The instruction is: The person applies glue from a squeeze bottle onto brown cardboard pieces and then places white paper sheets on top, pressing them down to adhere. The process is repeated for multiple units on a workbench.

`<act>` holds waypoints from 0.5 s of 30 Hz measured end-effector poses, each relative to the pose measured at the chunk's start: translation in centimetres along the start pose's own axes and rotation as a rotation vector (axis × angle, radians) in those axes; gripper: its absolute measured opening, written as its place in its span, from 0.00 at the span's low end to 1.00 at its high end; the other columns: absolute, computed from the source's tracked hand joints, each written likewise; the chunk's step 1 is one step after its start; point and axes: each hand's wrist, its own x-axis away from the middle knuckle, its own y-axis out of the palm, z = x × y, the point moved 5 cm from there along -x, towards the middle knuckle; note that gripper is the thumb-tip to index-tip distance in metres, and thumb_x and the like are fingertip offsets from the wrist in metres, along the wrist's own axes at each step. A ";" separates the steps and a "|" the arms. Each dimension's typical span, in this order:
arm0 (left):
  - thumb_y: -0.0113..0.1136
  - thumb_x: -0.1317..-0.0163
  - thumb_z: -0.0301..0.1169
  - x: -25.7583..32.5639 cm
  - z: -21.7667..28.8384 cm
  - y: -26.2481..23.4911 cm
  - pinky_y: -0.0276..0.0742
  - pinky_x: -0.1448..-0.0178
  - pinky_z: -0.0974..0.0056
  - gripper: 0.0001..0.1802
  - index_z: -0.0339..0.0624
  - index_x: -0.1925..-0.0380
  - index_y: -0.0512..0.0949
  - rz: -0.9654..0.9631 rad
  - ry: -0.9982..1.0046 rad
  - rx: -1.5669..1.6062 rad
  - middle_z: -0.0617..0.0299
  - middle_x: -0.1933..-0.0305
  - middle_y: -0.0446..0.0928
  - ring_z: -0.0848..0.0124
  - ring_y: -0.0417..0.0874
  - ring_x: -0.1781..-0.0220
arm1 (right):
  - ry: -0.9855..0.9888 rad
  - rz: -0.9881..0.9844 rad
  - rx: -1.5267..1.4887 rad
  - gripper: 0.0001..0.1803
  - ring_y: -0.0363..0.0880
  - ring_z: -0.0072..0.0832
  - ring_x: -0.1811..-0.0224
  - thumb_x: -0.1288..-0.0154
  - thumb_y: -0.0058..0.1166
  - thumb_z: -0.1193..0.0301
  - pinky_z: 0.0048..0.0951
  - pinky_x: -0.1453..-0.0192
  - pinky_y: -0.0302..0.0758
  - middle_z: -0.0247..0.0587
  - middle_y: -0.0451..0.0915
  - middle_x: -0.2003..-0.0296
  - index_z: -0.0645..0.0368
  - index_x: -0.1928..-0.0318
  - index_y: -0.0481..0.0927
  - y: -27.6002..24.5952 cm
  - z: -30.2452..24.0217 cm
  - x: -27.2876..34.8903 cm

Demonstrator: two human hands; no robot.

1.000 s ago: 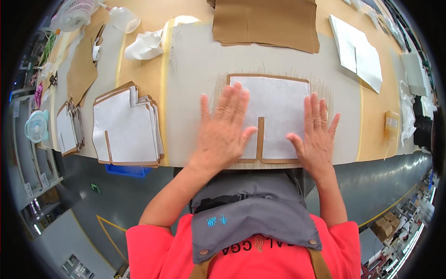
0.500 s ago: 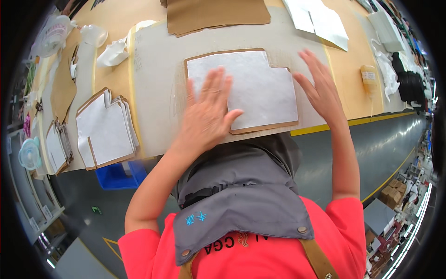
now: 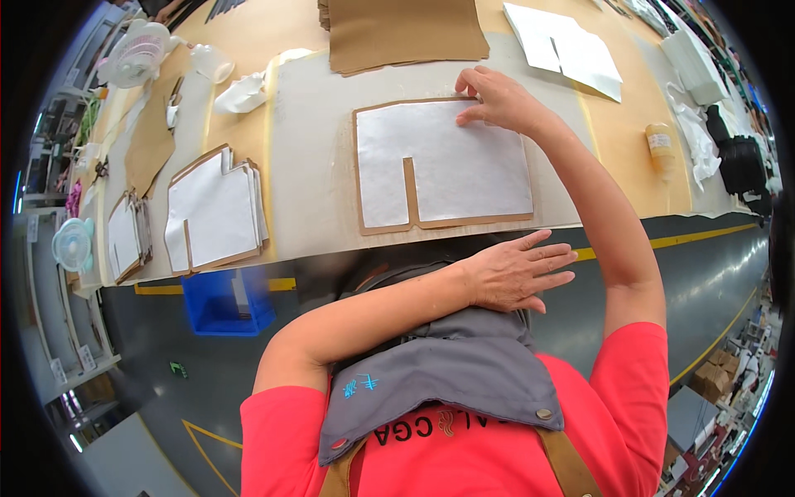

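A white sheet (image 3: 464, 178) lies flat on a brown, slightly larger backing piece (image 3: 362, 178) at the table's front edge. The brown shows as a border and through a narrow slot at the near side. My right hand (image 3: 501, 99) is at the panel's far right corner, thumb over the white and bent index finger just past the far edge. A gap shows between them; whether they touch the panel I cannot tell. In front of the table edge, over my grey apron (image 3: 439, 364), my left hand (image 3: 522, 273) points right with fingers spread and holds nothing.
Similar white-and-brown pieces (image 3: 211, 215) are stacked at left, beside a smaller stack (image 3: 130, 236). Brown sheets (image 3: 406, 33) lie at the far middle, white sheets (image 3: 567, 50) at far right. A yellowish bottle (image 3: 660, 145) stands right; a blue bin (image 3: 228, 306) sits below the table.
My left hand has left the white sheet and moved right and nearer me. The right hand has moved left to the far corner. The slot, formerly covered by my left hand, now shows.
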 end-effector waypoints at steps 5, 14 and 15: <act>0.48 0.26 0.55 1.6 0.7 -3.1 0.45 0.16 0.43 0.36 0.46 0.27 0.64 0.043 -0.137 -0.042 0.50 0.18 0.55 0.56 0.53 0.16 | 0.048 -0.075 -0.037 0.23 0.78 0.39 0.54 0.46 0.74 0.60 0.37 0.50 0.74 0.45 0.80 0.60 0.60 0.57 0.78 -0.2 0.5 -1.1; 0.61 0.30 0.43 9.0 -3.4 -10.3 0.45 0.17 0.40 0.37 0.41 0.26 0.63 0.258 -0.587 -0.236 0.45 0.18 0.54 0.51 0.53 0.16 | 0.124 -0.059 -0.251 0.16 0.75 0.36 0.65 0.42 0.68 0.65 0.33 0.60 0.72 0.42 0.78 0.69 0.64 0.63 0.78 -1.2 0.8 1.1; 0.63 0.32 0.41 10.9 -4.2 -12.2 0.45 0.17 0.40 0.39 0.40 0.25 0.62 0.404 -0.667 -0.275 0.44 0.19 0.54 0.49 0.53 0.16 | -0.062 0.090 -0.151 0.14 0.76 0.35 0.64 0.41 0.67 0.67 0.33 0.60 0.73 0.43 0.78 0.68 0.64 0.62 0.78 -1.6 -0.9 2.2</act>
